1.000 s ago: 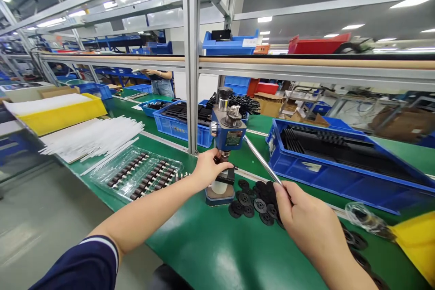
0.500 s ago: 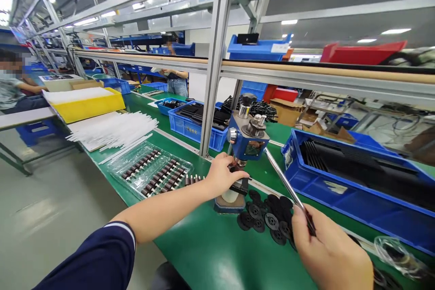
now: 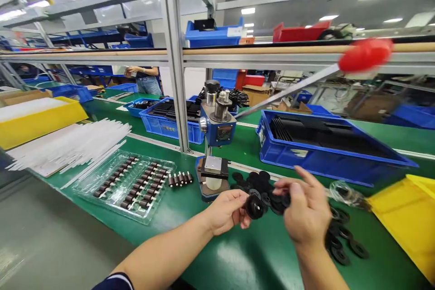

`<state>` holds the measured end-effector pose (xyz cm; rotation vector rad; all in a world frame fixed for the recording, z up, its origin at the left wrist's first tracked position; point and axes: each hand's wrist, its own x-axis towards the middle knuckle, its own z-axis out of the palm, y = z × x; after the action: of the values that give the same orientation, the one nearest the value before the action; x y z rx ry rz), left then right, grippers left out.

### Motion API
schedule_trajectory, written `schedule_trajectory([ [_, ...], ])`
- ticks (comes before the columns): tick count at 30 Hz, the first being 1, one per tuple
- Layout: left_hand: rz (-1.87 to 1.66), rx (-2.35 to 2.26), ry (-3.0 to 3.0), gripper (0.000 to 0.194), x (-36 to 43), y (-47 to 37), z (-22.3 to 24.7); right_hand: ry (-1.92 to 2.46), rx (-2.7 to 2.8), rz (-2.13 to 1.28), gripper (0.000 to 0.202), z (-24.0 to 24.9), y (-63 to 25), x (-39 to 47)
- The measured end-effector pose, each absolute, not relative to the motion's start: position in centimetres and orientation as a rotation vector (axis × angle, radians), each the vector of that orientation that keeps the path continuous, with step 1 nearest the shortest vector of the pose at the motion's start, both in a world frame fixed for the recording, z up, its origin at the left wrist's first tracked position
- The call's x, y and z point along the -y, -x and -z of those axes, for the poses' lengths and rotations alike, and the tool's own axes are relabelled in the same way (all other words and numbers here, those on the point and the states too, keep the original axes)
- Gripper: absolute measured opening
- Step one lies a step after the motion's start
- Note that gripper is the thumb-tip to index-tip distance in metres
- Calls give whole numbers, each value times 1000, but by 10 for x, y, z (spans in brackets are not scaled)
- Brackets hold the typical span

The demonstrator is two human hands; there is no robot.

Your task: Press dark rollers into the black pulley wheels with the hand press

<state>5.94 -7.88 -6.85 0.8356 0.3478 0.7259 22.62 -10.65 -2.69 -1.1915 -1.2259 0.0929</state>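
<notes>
My left hand (image 3: 231, 213) is closed on a round black part (image 3: 254, 207) in front of the press. My right hand (image 3: 307, 208), blurred, is to the right of it above the pile of black discs (image 3: 260, 183); its forefinger is raised, and a dark piece shows by its fingertips. The blue hand press (image 3: 219, 122) stands behind my left hand, its lever (image 3: 295, 87) with a red knob (image 3: 366, 55) raised to the upper right. Nothing stands on the silver block (image 3: 214, 163) at its base. Small brown cylinders with white ends (image 3: 180, 179) stand left of the press.
A clear plastic tray (image 3: 146, 219) holds rows of brown cylinders at left, near white strips (image 3: 81, 145) and a yellow box (image 3: 44, 118). Behind are a metal post (image 3: 175, 63) and blue bins (image 3: 306, 158). More black discs (image 3: 340, 240) and a yellow bin (image 3: 404, 217) are right.
My right hand has let go of the lever, which has swung up. My left hand has come away from the press toward me with the black part. The view has turned right.
</notes>
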Motion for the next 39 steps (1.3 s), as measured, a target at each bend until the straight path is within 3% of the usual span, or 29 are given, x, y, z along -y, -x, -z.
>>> schedule_trajectory([
  [5,-601,-267,-507,30,66,-79,124,1289,1338,-332,36,118,-233,101],
  [8,-554,-300,-465,27,65,-76,140,1324,1430,-413,36,141,-230,111],
  [15,-507,-359,-380,25,64,-73,151,1299,1585,-488,27,137,-226,122],
  [39,-555,-427,-400,37,62,-71,151,1297,1587,-354,29,132,-225,123],
])
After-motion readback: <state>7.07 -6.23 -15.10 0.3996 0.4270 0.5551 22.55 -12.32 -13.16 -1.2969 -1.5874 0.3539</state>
